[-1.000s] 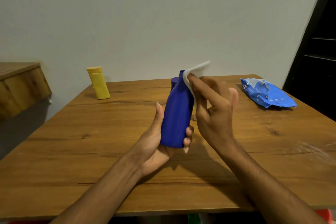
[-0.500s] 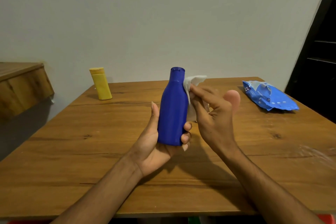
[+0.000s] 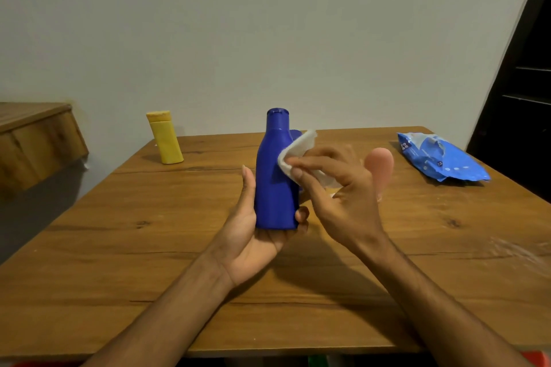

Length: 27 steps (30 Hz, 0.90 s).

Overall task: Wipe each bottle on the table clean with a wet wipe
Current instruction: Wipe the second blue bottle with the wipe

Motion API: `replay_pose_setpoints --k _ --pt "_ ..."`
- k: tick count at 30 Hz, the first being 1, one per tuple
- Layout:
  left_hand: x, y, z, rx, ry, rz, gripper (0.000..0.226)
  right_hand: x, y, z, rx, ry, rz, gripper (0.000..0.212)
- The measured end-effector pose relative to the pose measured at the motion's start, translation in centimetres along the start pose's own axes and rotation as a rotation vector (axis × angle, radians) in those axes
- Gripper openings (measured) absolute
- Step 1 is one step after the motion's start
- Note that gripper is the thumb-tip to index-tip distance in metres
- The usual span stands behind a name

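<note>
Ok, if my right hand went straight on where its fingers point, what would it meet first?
The blue bottle, with only the wet wipe between; they probably touch already.

We hold a bottle [image 3: 275, 182] upright over the middle of the table [image 3: 119, 247], its base in our left hand [image 3: 253, 235], which comes in from seven o'clock. Our right hand [image 3: 343, 194], reaching in from five o'clock, sits at the bottle's three o'clock side and presses a wipe [image 3: 293, 152] against its shoulder. Just behind the bottle, at twelve, an object [image 3: 296, 135] stands mostly hidden. A second bottle [image 3: 165, 140] stands on the table at ten o'clock, near the far edge. A pack of wipes [image 3: 438, 161] lies at two o'clock. Off the table at nine o'clock juts a ledge [image 3: 35, 140], and the wall [image 3: 268, 24] is behind everything.
</note>
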State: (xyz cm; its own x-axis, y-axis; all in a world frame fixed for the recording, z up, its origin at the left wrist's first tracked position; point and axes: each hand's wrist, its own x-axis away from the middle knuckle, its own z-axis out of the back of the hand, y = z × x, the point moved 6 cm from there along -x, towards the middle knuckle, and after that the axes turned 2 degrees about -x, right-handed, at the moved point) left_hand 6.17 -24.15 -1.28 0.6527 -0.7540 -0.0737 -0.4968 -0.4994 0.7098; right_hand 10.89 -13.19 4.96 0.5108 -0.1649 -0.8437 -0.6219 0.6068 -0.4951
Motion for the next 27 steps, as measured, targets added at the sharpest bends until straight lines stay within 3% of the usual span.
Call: replay_pose_setpoints --k 7,13,19,27 --pt "0.0 -0.2 -0.3 -0.005 -0.042 0.007 0.071 -0.4 0.5 0.7 -0.027 0.086 -0.082 0.018" --pt "0.0 0.7 -0.3 0.024 -0.026 -0.042 0.071 0.1 0.8 -0.1 -0.048 -0.042 -0.152 0.013" --pt "-0.2 1.2 0.2 0.01 0.04 -0.072 0.072 0.1 0.9 -0.5 0.041 -0.138 -0.028 0.016" --pt "-0.2 0.2 0.2 -0.018 0.041 -0.025 0.07 -0.7 0.9 0.5 0.038 0.024 -0.104 0.022"
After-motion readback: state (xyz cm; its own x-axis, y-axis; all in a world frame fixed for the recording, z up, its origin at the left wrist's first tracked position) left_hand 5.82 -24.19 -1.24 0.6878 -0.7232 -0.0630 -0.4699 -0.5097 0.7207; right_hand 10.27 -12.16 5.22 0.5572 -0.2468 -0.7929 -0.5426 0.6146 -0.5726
